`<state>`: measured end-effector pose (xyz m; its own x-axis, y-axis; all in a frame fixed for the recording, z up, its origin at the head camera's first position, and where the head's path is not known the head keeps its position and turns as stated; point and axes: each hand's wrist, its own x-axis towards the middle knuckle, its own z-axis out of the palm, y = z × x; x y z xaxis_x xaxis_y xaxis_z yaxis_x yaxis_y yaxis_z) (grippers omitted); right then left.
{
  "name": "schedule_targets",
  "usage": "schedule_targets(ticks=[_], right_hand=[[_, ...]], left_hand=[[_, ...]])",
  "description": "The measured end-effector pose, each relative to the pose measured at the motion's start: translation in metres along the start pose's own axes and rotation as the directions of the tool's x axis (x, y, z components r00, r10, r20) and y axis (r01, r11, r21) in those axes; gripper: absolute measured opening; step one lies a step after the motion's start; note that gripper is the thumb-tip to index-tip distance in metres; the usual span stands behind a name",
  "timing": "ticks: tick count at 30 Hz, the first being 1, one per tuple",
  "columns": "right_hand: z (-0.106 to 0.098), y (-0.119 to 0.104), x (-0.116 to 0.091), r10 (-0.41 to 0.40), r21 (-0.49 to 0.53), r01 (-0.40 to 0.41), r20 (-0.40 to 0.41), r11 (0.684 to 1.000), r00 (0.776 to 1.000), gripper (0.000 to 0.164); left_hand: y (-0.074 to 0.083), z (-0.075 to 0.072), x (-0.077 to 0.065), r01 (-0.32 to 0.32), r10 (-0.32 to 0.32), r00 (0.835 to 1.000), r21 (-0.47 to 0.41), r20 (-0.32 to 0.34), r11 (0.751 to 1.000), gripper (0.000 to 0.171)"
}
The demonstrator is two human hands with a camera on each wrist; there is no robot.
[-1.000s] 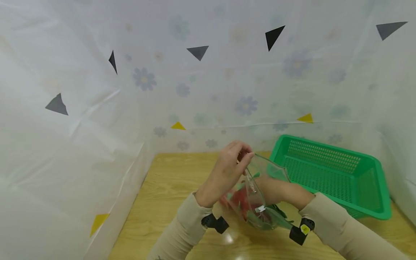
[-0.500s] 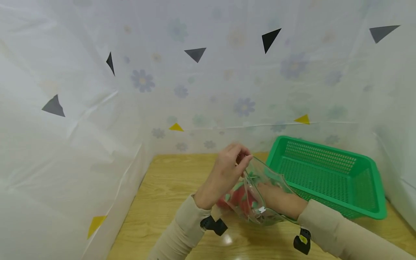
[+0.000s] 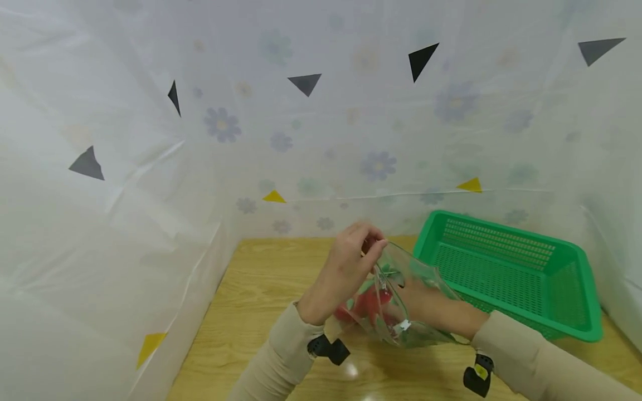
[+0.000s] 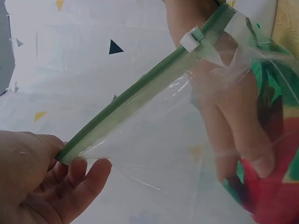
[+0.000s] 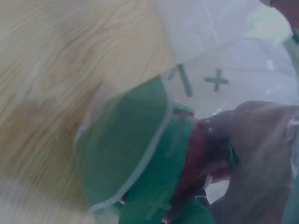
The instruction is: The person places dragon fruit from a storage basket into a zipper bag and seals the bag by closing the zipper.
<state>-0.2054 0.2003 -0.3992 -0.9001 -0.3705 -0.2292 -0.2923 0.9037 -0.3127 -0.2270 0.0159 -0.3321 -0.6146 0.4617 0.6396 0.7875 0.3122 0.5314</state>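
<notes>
Pinching the rim of the bag (image 4: 145, 109), my left hand (image 3: 345, 270) holds it open; my right hand (image 3: 421, 299) is inside, by the red-green contents (image 4: 275, 198), though from my feed I cannot tell whether it grips. The bag sits on the table (image 3: 271, 278) beside the basket (image 3: 491, 278). A slipped pinch could collapse it; hasty withdrawal could snag the slider (image 4: 189, 40).

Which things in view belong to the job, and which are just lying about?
Seemingly in the job:
clear plastic zip bag with green edging
red-and-green contents, shapes unclear
left hand, holding the bag's edge
right hand, reaching inside

Apparently just there:
green rectangular plastic basket, no hand on it
wood-grain table
black triangular wall patches
</notes>
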Motion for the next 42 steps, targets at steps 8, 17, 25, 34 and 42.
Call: schedule_targets(ticks=[8,17,25,34,42], right_hand=[[-0.015,-0.001,0.000,-0.031,0.034,0.036,-0.139,0.999,0.990,0.059],[-0.019,-0.007,-0.011,-0.041,-0.031,0.039,-0.063,0.999,0.997,0.061],[-0.057,-0.023,-0.040,-0.295,-0.056,0.291,-0.258,0.955,0.920,0.015],[-0.082,-0.017,-0.052,-0.457,-0.329,0.317,-0.641,0.889,0.616,0.025],[-0.069,-0.009,-0.051,-0.342,-0.183,0.289,-0.486,0.940,0.804,0.019]], left_hand=[[0.001,-0.004,0.001,-0.042,0.044,0.999,0.059,-0.027,0.997,0.009],[-0.001,-0.006,-0.001,-0.015,0.018,0.999,0.052,-0.048,0.999,0.009],[-0.003,-0.011,-0.002,-0.001,0.004,0.999,0.059,-0.051,0.998,0.009],[-0.006,-0.015,-0.001,0.020,-0.015,0.997,0.063,-0.075,0.998,0.007],[-0.007,-0.015,-0.001,-0.021,0.032,0.996,0.124,-0.085,0.992,0.007]])
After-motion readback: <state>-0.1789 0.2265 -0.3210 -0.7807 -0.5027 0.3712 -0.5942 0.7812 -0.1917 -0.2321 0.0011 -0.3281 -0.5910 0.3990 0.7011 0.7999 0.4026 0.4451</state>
